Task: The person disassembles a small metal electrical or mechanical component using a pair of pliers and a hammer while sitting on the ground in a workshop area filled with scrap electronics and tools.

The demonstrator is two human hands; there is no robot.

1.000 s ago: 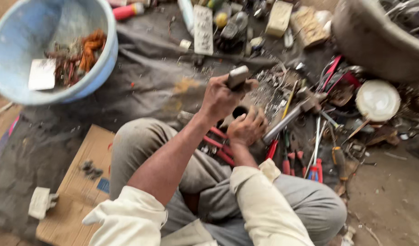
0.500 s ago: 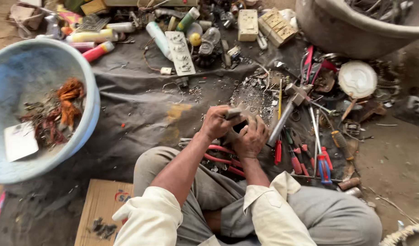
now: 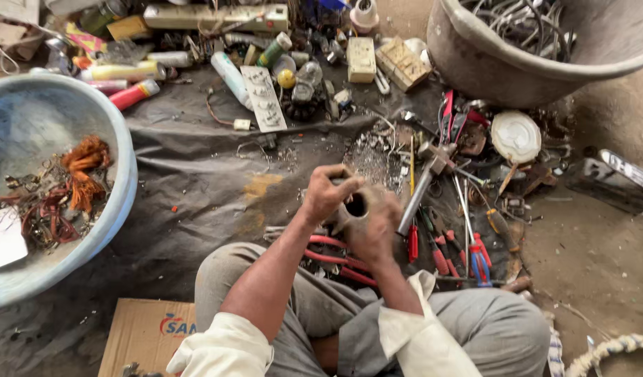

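I sit on the ground with a short hollow metal cylinder point(image 3: 355, 207) held over my knees, its dark bore facing up. My left hand point(image 3: 326, 192) is curled over the cylinder's top left rim. My right hand point(image 3: 374, 234) clasps it from below and to the right. Whether the left hand also holds a small tool is hidden by its fingers. Red-handled pliers point(image 3: 334, 257) lie just under my hands on the dark sheet point(image 3: 195, 174).
A metal hammer point(image 3: 420, 192) and several red and blue screwdrivers point(image 3: 475, 253) lie right of my hands. At left stands a blue basin point(image 3: 122, 160) with copper wire and scrap. A grey tub point(image 3: 503, 70) of wires sits upper right. Switch plates, tubes and a cardboard box point(image 3: 150, 334) lie around.
My left hand, raised a second ago with a grey metal piece, has come down onto the cylinder. The view has tilted, so the basin and tools sit lower in the picture.
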